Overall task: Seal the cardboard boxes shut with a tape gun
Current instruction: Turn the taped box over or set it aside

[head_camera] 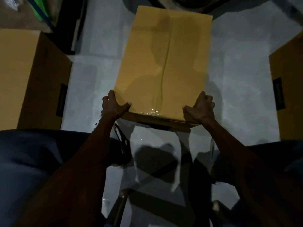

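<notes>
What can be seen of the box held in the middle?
The middle box is plain tan cardboard, closed, with clear shiny tape along its centre seam and over the near edge. The left hand and right hand grip its near corners, thumbs on top. Whether it rests on the pale floor cannot be told.

The scene is dim, with the brightest patch on the top of the central cardboard box (164,63); soft shadows lie across that top, and clear tape (155,111) at its near edge throws small glints. The pale floor (237,79) reads grey and mottled; a dark shadow falls on it below the box, and the near corners sink almost to black. The whole frame is soft with slight blur; wide-angle distortion splays the side boxes (32,79) outward at the edges.
</notes>
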Motion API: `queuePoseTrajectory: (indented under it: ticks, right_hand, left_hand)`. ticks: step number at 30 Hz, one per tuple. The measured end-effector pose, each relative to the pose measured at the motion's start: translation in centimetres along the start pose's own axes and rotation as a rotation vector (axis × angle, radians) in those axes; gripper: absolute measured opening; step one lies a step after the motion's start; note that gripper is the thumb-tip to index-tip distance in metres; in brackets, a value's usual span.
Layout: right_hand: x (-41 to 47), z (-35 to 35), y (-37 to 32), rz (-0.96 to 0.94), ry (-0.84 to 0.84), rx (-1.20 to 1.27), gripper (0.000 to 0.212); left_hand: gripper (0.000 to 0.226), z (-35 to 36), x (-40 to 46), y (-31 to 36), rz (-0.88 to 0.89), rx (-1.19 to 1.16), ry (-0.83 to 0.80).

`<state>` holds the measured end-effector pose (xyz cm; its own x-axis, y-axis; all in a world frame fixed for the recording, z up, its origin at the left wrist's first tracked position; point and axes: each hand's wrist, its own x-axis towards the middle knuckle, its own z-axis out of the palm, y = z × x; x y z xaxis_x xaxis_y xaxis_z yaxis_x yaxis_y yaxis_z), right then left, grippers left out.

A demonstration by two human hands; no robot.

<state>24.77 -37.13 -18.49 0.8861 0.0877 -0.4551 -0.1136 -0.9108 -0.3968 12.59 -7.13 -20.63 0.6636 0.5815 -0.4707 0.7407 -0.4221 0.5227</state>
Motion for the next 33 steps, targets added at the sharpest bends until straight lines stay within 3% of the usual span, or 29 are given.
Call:
queuePoseTrajectory:
  ticks: [3, 6, 12, 16, 22, 26, 29, 33]
  right_hand:
    - [0.9, 0.9, 1.2, 0.133, 0.037, 0.222, 0.101]
    - [0.3, 2.0, 2.3, 0.269, -0.051, 0.452, 0.108]
    - [-1.4, 0.7, 3.0, 0.231, -0.100, 0.580, 0.106]
    - [-2.0, -2.6, 2.1, 0.182, 0.048, 0.611, 0.113]
    - [-5.1, -9.1, -1.1, 0.091, 0.182, 0.654, 0.076]
    - [-7.9, -13.9, -2.0, 0.020, 0.194, 0.587, 0.069]
    - [-10.0, -17.9, -1.7, -0.061, 0.239, 0.532, 0.057]
    - [-13.6, -23.5, 0.7, -0.145, 0.310, 0.553, 0.051]
  left_hand:
    - [0.093, 0.2, 0.8, -0.6, -0.055, -0.200, -0.030]
    - [0.102, 0.7, 3.2, -2.9, -0.078, -0.204, -0.053]
    - [0.118, 0.3, 4.4, -2.7, -0.056, -0.116, -0.159]
    - [0.122, -2.4, -0.8, 2.9, -0.062, -0.300, -0.003]
    - [0.070, -7.3, -6.0, 8.8, -0.008, -0.424, -0.045]
    - [0.097, -9.2, -8.9, 9.4, 0.008, -0.392, -0.099]
    - [0.080, -9.7, -11.7, 10.5, 0.038, -0.460, -0.080]
    - [0.080, -9.5, -15.0, 14.3, 0.154, -0.535, -0.134]
